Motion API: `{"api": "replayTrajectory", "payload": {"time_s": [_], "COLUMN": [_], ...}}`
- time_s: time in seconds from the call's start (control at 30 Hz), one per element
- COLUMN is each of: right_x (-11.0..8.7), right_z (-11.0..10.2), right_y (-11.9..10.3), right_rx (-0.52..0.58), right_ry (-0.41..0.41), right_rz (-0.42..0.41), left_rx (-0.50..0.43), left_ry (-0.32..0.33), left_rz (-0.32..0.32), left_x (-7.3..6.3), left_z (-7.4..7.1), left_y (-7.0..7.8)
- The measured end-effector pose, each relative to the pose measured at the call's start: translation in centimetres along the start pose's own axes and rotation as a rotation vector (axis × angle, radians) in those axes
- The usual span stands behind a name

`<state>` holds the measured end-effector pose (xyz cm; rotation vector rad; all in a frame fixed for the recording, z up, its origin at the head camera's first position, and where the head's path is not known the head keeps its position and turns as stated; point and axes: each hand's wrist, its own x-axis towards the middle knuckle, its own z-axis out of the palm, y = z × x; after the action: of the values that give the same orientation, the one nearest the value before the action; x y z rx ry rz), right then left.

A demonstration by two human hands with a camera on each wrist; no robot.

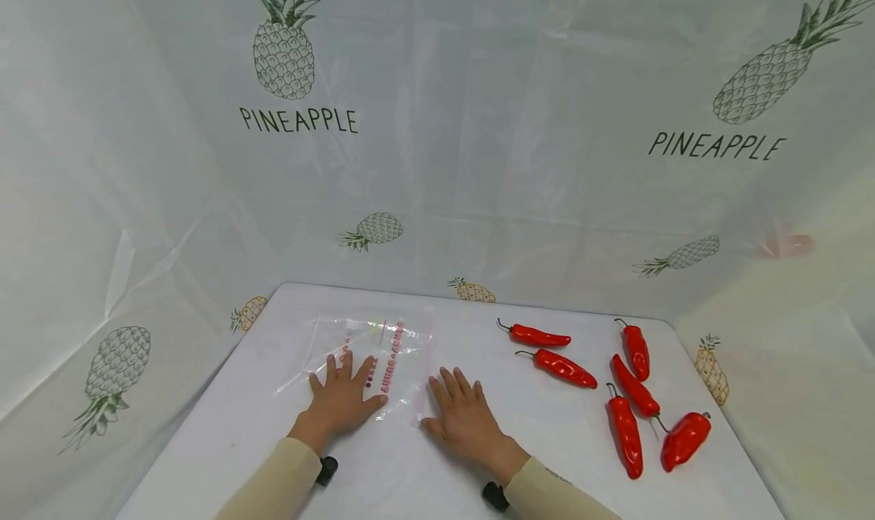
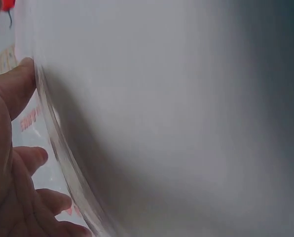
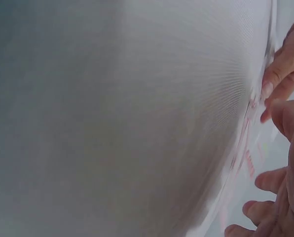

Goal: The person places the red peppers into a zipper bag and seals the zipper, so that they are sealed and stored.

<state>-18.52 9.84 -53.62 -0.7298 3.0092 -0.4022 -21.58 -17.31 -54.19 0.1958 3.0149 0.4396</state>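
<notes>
A clear plastic zip bag (image 1: pixel 412 360) with red printing lies flat on the white table. My left hand (image 1: pixel 342 398) rests on its lower part, fingers spread and straight, covering some of the print. Just off the bag's right edge, my right hand (image 1: pixel 468 421) lies palm down, its fingers extended and its thumb tip near the pinkish zip strip. Neither hand holds anything. The left wrist view shows the left thumb (image 2: pixel 19 84) and fingertips low against the surface. In the right wrist view the right fingers (image 3: pixel 270 181) appear, with the left hand beyond them.
Several red peppers lie to the right: two long ones (image 1: pixel 563 369) near the table's middle, others (image 1: pixel 625 436) grouped by the right edge, including a wider one (image 1: pixel 686 440). A pale curtain (image 1: pixel 478 163) printed with pineapples hangs behind and at both sides of the white table (image 1: pixel 225 429).
</notes>
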Motion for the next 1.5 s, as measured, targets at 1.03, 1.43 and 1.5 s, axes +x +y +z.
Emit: {"api": "replayTrajectory", "payload": {"time_s": [1.03, 1.43, 1.5], "right_x": [-5.2, -6.3, -6.5], "right_z": [-0.5, -0.8, -0.7], "right_y": [1.6, 1.2, 1.3], "right_rx": [-0.072, -0.003, 0.004], "right_ry": [-0.164, -0.116, -0.064], "right_rz": [-0.061, -0.088, -0.082], "left_rx": [0.037, 0.158, 0.175], "left_ry": [-0.146, -0.066, -0.027], "left_rz": [0.201, 0.207, 0.209], "left_x": [-2.7, -2.4, -2.1], "left_z": [0.3, -0.8, -0.9], "left_y": [6.9, 9.0, 9.8]}}
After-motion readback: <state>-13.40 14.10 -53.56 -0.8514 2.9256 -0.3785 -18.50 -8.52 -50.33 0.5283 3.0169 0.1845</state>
